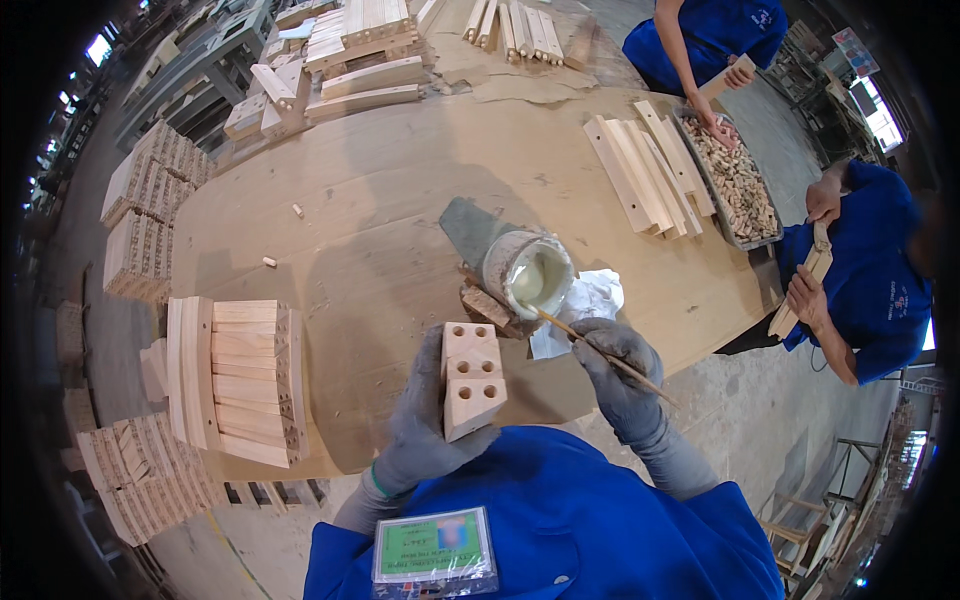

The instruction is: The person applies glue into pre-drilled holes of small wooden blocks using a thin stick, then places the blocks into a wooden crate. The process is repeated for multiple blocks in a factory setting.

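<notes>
My left hand (415,430), in a grey glove, is closed around pale wooden pieces (472,380) held together. Their end faces point up and show several round drilled holes. A thin wooden stick (560,325) is gripped in my gloved right hand (622,378). The stick's far tip reaches the near rim of a whitish-crusted pot (497,268), which holds a pale, creamy liquid (541,275). Against the pot's left side rests a rough brown wood piece (484,303). A crumpled white paper (597,297) lies to the pot's right, beside my right hand.
Stacked wooden pieces (245,375) sit at the table's left edge. Two small dowels (269,262) lie left of centre. Boards (640,175) and a dowel-filled tray (735,185) are at right, where two people in blue work. More wood (365,85) lines the far side.
</notes>
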A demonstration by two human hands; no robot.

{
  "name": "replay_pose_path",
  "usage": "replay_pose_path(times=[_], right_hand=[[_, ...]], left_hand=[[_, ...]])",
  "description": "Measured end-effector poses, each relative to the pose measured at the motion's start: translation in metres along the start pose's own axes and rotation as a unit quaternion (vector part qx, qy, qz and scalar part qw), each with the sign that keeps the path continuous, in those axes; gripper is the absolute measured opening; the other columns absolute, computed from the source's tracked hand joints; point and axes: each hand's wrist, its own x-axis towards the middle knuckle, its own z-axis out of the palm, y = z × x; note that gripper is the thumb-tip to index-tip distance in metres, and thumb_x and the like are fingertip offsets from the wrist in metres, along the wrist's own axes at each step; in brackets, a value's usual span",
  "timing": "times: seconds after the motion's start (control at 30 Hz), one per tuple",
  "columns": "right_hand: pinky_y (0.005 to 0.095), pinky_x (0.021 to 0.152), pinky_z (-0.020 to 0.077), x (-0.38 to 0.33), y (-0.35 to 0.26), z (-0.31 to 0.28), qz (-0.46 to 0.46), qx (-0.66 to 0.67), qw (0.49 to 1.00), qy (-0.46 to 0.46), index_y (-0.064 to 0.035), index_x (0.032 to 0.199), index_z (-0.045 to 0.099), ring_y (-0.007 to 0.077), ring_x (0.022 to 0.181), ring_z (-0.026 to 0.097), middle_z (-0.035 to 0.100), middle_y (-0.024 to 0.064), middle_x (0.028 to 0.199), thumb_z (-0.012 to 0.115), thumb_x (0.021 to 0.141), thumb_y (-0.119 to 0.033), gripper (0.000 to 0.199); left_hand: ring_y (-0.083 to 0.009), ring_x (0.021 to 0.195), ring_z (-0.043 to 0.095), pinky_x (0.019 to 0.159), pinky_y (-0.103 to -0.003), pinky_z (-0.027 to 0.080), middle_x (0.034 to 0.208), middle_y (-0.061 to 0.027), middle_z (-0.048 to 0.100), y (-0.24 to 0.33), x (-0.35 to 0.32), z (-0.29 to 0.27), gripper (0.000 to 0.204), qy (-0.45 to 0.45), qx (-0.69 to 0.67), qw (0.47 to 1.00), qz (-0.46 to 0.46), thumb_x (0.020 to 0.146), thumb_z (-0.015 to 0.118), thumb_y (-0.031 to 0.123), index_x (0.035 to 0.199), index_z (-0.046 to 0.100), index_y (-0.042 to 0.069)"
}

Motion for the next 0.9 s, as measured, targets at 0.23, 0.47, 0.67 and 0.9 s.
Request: replay_pose_path(times=[0.23,0.47,0.67,0.9], right_hand=[[0.0322,0.07,0.0547,0.019,-0.021,-0.016,0.108,0.15,0.98,0.074,0.0028,0.09,0.053,0.0222,0.077,0.065,0.064,0.0172,0.089,0.065,0.082,0.002,0.015],[0.0261,0.063,0.0547,0.086,-0.074,-0.041,0.138,0.165,0.976,-0.028,0.0038,0.089,0.056,0.0159,0.07,0.065,0.065,0.011,0.08,0.066,0.085,-0.009,0.017],[0.0214,0.061,0.0505,0.1,-0.078,-0.028,0.181,0.147,0.963,-0.137,0.0016,0.089,0.062,0.0086,0.066,0.062,0.065,0.0059,0.076,0.07,0.082,-0.016,0.021],[0.0254,0.057,0.0482,0.108,-0.075,-0.02,0.143,-0.008,0.97,-0.196,-0.0012,0.088,0.062,0.0126,0.061,0.061,0.063,0.0067,0.071,0.068,0.082,-0.026,0.026]], left_hand=[[-0.0358,0.121,0.05,0.098,-0.039,0.043,0.134,-0.0252,0.042,-0.004,0.009,0.01,0.104,-0.007,0.051,0.998,0.03,0.06,0.08,0.012,0.142,0.019,-0.008],[-0.0339,0.117,0.054,0.094,-0.039,0.046,0.129,-0.0238,0.047,-0.002,0.01,0.02,0.099,-0.006,0.03,0.998,0.063,0.061,0.077,0.012,0.142,0.023,-0.006],[-0.0348,0.114,0.055,0.094,-0.039,0.046,0.127,-0.0239,0.048,0.006,0.008,0.018,0.1,-0.03,0.055,0.997,0.034,0.06,0.077,0.013,0.142,0.023,-0.005],[-0.0236,0.123,0.047,0.101,-0.036,0.039,0.135,-0.0163,0.045,0.003,0.004,0.018,0.11,-0.05,0.05,0.997,0.008,0.057,0.078,0.006,0.146,0.013,-0.002]])
